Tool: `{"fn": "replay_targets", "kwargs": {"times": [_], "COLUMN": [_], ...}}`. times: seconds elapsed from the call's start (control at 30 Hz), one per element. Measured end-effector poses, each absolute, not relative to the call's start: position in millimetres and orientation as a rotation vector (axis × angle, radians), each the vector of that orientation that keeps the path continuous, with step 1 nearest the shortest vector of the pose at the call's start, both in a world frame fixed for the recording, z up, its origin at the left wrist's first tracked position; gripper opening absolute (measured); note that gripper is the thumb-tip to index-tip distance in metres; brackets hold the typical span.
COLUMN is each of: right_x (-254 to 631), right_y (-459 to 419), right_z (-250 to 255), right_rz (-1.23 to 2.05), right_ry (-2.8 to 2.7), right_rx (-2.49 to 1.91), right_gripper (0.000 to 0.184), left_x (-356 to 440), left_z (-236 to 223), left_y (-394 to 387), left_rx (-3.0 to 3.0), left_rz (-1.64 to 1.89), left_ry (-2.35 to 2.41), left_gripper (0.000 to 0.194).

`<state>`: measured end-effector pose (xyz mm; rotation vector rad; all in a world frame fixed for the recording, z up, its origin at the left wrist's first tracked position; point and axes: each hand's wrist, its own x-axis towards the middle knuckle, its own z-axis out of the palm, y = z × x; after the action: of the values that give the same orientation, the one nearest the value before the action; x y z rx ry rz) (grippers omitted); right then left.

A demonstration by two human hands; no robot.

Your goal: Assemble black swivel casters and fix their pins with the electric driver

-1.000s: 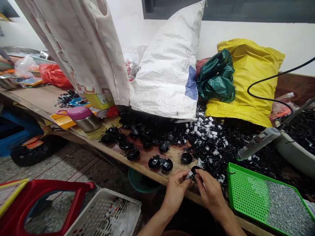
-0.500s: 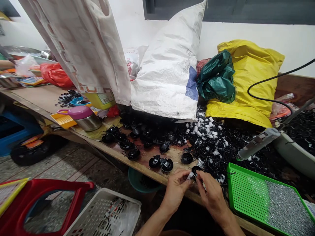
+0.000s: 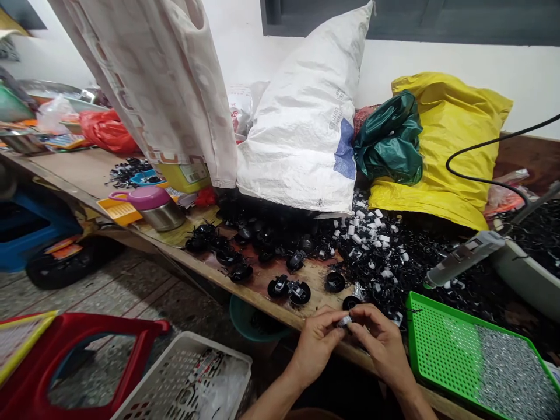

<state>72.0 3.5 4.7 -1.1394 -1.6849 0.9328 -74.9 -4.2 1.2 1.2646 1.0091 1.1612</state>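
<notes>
Over the front edge of the bench, my left hand (image 3: 317,341) pinches a small pale grey-white plastic piece (image 3: 344,321). My right hand (image 3: 380,337) meets it from the other side, thumb and fingers closed at the same piece; whatever lies between those fingertips is partly covered. Just behind the hands a round black plastic part (image 3: 351,303) lies on the bench, with another black dish-shaped part (image 3: 335,282) farther back. To the left sit two round black parts (image 3: 300,293) with grey pieces fitted in them.
A heap of black and white small parts (image 3: 376,251) spreads behind the hands. At right stand a green tray (image 3: 441,344) of metal bits and an electric screwdriver (image 3: 466,259). A white sack (image 3: 301,128) and yellow bag (image 3: 455,146) back the bench; a white basket (image 3: 184,373) is lower left.
My right hand has come in against the pale piece, and both hands' fingertips now meet. The black part behind them is less covered. The view has shifted slightly.
</notes>
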Motion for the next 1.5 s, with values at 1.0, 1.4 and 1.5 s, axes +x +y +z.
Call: {"fn": "replay_targets", "kwargs": {"times": [1.0,1.4,1.5], "right_x": [106.6,104.8,94.1], "right_y": [0.2,25.0,30.5], "right_z": [-6.7,-1.8,-1.7], "right_rz": [0.358,0.985,1.175], "right_ry": [-1.775,-1.319,-1.175], "right_rx": [-1.211,-1.253,-1.173], "right_gripper": [0.019,0.029,0.033], "left_x": [-64.8,-90.7,-99.0], "left_z": [19.6,21.8,28.5], "left_y": [44.3,66.2,48.0], "left_rx": [1.853,1.976,1.596], "left_rz": [0.821,0.584,0.7], "left_ry": [1.707,1.423,1.059], "left_gripper": [0.04,0.032,0.031]}}
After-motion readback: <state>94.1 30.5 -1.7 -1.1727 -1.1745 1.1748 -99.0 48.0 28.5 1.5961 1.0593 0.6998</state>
